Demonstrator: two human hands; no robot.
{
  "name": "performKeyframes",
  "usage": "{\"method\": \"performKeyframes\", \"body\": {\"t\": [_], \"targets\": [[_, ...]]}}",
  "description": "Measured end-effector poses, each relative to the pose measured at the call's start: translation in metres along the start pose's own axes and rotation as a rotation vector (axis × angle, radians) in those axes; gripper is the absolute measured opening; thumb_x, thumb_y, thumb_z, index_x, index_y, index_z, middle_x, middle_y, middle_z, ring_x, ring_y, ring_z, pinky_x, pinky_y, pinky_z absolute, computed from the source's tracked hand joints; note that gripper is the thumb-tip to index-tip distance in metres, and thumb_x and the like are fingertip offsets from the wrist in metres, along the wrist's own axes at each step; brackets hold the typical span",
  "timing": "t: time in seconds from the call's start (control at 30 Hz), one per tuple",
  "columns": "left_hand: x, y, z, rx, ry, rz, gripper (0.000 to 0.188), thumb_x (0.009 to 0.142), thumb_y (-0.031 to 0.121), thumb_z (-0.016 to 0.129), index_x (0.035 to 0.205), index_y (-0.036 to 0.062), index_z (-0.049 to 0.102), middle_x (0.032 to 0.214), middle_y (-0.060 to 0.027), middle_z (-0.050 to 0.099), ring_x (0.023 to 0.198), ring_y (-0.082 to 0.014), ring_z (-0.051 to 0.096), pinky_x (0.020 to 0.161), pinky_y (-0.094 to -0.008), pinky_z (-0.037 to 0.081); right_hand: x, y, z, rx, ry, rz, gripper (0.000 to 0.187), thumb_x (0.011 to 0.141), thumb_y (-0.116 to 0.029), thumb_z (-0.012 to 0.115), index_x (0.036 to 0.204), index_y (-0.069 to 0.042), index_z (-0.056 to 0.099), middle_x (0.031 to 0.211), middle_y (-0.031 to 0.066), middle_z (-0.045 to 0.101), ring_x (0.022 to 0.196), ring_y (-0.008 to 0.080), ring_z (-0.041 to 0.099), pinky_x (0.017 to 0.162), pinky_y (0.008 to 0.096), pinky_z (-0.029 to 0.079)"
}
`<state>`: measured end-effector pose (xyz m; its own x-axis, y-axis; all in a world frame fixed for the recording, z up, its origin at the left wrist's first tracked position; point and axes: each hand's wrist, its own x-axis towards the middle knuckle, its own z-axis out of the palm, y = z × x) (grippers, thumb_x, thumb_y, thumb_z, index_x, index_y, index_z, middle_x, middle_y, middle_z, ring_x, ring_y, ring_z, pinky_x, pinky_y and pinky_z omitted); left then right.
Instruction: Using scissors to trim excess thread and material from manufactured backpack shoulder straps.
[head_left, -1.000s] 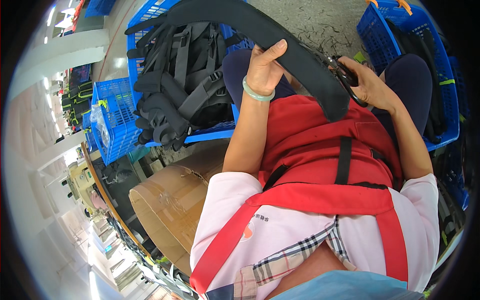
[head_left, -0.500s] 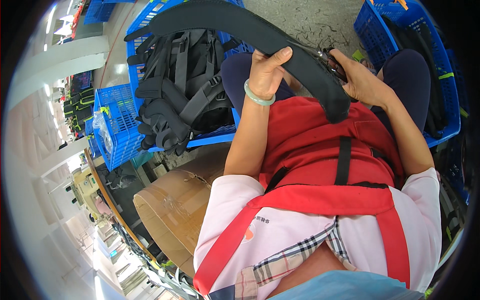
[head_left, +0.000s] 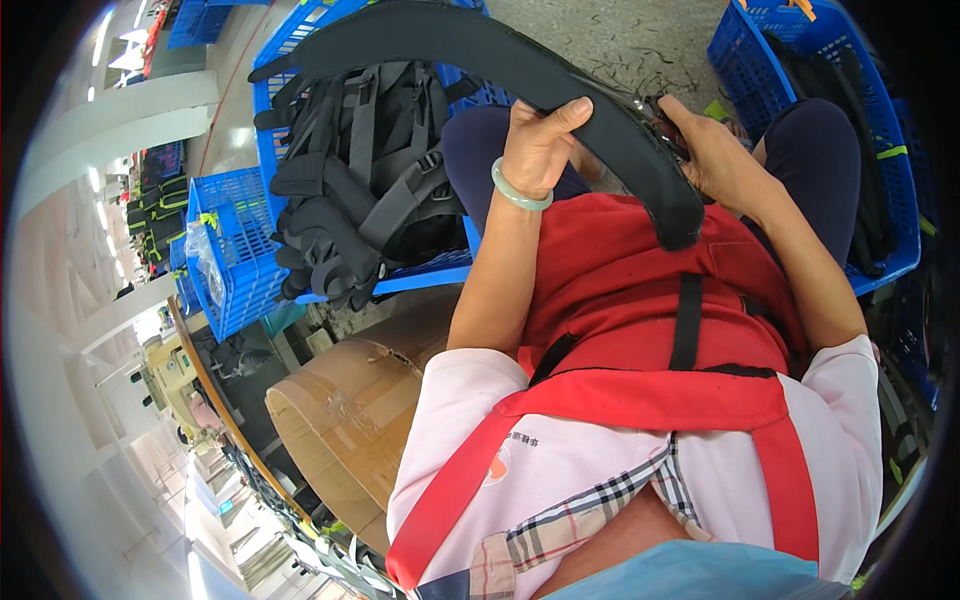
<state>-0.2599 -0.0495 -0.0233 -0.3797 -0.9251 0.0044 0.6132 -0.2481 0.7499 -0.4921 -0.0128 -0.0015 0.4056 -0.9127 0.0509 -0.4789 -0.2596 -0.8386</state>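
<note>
A long, curved black padded strap [head_left: 470,48] arcs from the blue crate on the left down to above my lap. My left hand [head_left: 537,150] grips it near its lower half, thumb flat on the face and fingers behind. In my right hand [head_left: 728,168] is a pair of scissors [head_left: 668,130] with dark handles, partly hidden by the fingers. Their metal tips lie against the strap's far right edge. Whether the blades are apart I cannot make out.
A blue crate [head_left: 375,285] at left holds piled black straps [head_left: 365,160]. Another blue crate [head_left: 890,262] with dark pieces stands at right. A cardboard box [head_left: 345,420] is beside my left arm. Thread scraps [head_left: 640,45] litter the floor. A red apron [head_left: 620,270] covers my lap.
The strap's lower end has shifted slightly to the right. My left hand has moved a little with it, and the scissors have turned slightly along the edge.
</note>
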Motion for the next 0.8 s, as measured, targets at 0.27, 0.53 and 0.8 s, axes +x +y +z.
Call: {"method": "performKeyframes", "body": {"t": [0.27, 0.53, 0.8], "targets": [[0.004, 0.015, 0.009, -0.177, 0.095, -0.048, 0.015, 0.086, 0.003, 0.065, 0.101, 0.0055, 0.067, 0.099, -0.0057, 0.069, 0.092, -0.0174, 0.065, 0.084, -0.0321, 0.052, -0.002, 0.001, 0.0, 0.163, -0.047, 0.16, 0.028, 0.084, -0.018, 0.066, 0.093, 0.001, 0.047, 0.079, 0.027, 0.056, 0.076, 0.0458, 0.054, 0.064, 0.0415, 0.044], [0.005, 0.007, 0.007, -0.03, 0.127, 0.048, 0.012, 0.082, -0.004, 0.068, 0.091, 0.0045, 0.068, 0.089, -0.0054, 0.069, 0.081, -0.0151, 0.066, 0.076, -0.0292, 0.054, 0.003, -0.001, 0.012, 0.072, 0.023, 0.025, 0.035, 0.085, -0.023, 0.066, 0.102, 0.0, 0.045, 0.084, 0.0292, 0.056, 0.084, 0.0498, 0.051, 0.068, 0.0443, 0.044], [0.005, 0.003, 0.011, -0.063, 0.11, 0.03, 0.017, 0.081, -0.008, 0.068, 0.092, 0.0051, 0.068, 0.09, -0.0049, 0.069, 0.083, -0.0149, 0.066, 0.077, -0.0289, 0.053, 0.003, -0.001, 0.007, 0.058, -0.02, 0.077, 0.035, 0.084, -0.022, 0.067, 0.103, 0.0, 0.047, 0.084, 0.0283, 0.058, 0.085, 0.0485, 0.054, 0.068, 0.0444, 0.044]]}}
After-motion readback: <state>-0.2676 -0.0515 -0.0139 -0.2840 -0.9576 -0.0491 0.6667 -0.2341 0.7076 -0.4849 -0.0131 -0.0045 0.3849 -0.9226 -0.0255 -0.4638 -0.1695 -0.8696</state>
